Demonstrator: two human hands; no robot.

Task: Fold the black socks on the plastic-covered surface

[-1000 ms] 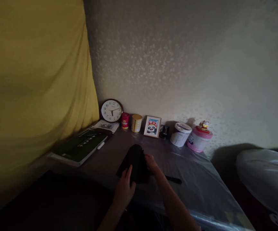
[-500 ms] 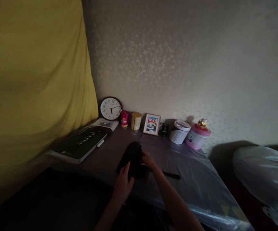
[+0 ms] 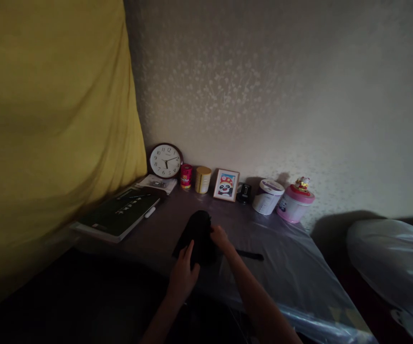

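Note:
A black, soft-looking item with a rounded far end lies on the covered table; the dark light hides what kind it is. My left hand rests on its near left part, index finger stretched forward and thumb apart. At its right edge, the fingers of my right hand are curled in and closed on the black material. A black strap runs out to the right from behind my right wrist; where it joins is hidden.
Along the wall stand a round clock, a red can, a yellow-lidded can, a framed panda picture, a white tub and a pink-lidded jar. A green book and a white marker lie left.
The strap's free end has drawn a little left and away from me. My right hand has shifted only slightly at the item's edge; my left hand stays nearly still.

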